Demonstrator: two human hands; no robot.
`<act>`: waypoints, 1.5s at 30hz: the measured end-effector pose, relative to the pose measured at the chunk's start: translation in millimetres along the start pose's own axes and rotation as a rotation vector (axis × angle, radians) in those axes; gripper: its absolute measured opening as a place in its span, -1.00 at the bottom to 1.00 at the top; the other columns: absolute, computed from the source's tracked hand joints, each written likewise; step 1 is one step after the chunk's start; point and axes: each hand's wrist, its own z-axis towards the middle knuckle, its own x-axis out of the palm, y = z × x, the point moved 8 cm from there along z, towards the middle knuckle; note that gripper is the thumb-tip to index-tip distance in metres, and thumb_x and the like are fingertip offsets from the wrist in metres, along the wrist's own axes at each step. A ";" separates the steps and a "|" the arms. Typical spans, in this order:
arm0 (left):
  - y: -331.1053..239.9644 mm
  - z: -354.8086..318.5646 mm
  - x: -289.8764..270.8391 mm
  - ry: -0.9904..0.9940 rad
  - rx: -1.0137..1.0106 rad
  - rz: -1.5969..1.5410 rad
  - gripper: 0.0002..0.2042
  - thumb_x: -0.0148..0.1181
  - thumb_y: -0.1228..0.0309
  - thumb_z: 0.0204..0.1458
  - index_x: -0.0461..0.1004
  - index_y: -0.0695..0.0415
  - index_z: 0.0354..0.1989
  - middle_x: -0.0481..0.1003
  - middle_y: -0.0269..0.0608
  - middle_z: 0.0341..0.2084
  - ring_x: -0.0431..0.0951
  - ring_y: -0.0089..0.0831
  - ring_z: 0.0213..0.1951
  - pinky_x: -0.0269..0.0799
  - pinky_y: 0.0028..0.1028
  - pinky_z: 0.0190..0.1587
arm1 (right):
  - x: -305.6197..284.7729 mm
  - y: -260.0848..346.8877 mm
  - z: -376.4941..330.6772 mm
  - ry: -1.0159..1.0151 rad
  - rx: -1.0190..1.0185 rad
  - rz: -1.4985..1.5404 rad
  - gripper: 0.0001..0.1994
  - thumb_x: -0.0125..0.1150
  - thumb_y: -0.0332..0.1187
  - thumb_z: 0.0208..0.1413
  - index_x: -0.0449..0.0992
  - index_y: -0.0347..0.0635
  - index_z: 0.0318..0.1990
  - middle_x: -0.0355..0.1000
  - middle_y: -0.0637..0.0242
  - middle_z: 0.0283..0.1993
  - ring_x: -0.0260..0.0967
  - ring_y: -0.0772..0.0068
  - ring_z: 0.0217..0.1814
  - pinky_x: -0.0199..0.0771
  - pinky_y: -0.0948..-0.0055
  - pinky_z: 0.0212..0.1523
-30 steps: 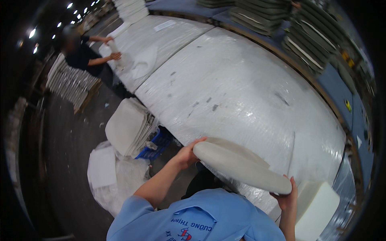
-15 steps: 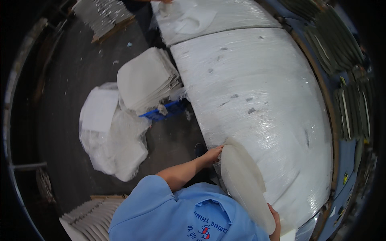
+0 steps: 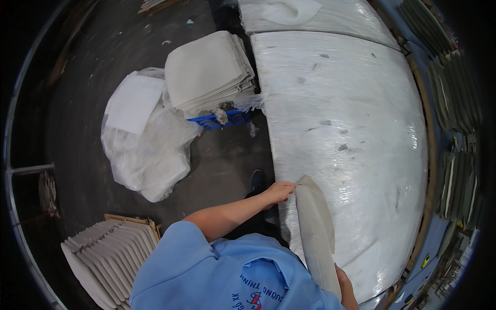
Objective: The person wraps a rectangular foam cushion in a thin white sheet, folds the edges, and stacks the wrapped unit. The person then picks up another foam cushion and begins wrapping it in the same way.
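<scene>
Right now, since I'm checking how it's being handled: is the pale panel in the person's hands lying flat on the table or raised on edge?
Raised on edge: the pale panel shows its narrow side, left hand at top, right hand at bottom.

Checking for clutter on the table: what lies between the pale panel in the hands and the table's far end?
In the head view, only bare plastic-wrapped white table top with small dark specks lies beyond the pale curved panel.

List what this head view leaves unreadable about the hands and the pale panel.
- Right hand: mostly behind the pale panel and cut by the lower edge; grip unclear.
- Left hand: fingertips hidden at the panel's end.
- Panel's far face: turned away.
- Dark stacks by the wrapped table: bent and small at the rim.
</scene>
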 end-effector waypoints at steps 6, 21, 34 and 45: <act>-33.3 -24.8 60.8 0.222 0.201 0.074 -0.45 0.10 -0.02 0.31 0.52 0.22 0.22 0.56 -0.16 0.06 0.50 -0.42 0.05 0.39 -0.39 0.13 | 29.5 22.2 21.6 0.031 -0.037 -0.139 -0.27 0.22 0.03 0.31 0.24 -0.27 0.46 0.38 0.09 0.37 0.40 0.19 0.32 0.40 0.22 0.31; 53.9 -159.5 81.2 -0.161 0.460 -0.176 -0.66 0.07 -0.06 0.14 0.65 -0.14 -0.20 0.54 -0.19 -0.04 0.46 -0.13 0.07 0.27 0.23 -0.01 | 295.8 108.3 29.7 0.271 -0.497 -0.866 -0.25 0.26 0.01 0.28 0.22 -0.27 0.47 0.38 0.09 0.38 0.39 0.17 0.33 0.39 0.22 0.33; 232.5 -385.4 -41.8 -0.475 0.676 -0.651 -0.63 0.09 -0.06 0.25 0.65 -0.05 -0.19 0.57 -0.33 -0.24 0.53 -0.38 -0.13 0.41 -0.11 -0.05 | 601.1 -60.6 -34.6 0.573 -0.684 -1.332 -0.23 0.29 0.00 0.25 0.21 -0.28 0.48 0.37 0.08 0.39 0.38 0.15 0.34 0.38 0.22 0.34; 493.6 -665.2 -111.7 -0.825 1.072 -0.941 -0.36 0.05 0.06 0.38 0.15 0.14 0.52 0.20 -0.25 0.47 0.21 -0.44 0.44 0.10 -0.43 0.46 | 788.1 -275.1 -53.7 0.783 -0.716 -1.554 -0.21 0.31 -0.02 0.23 0.19 -0.28 0.48 0.36 0.08 0.39 0.37 0.14 0.35 0.37 0.22 0.35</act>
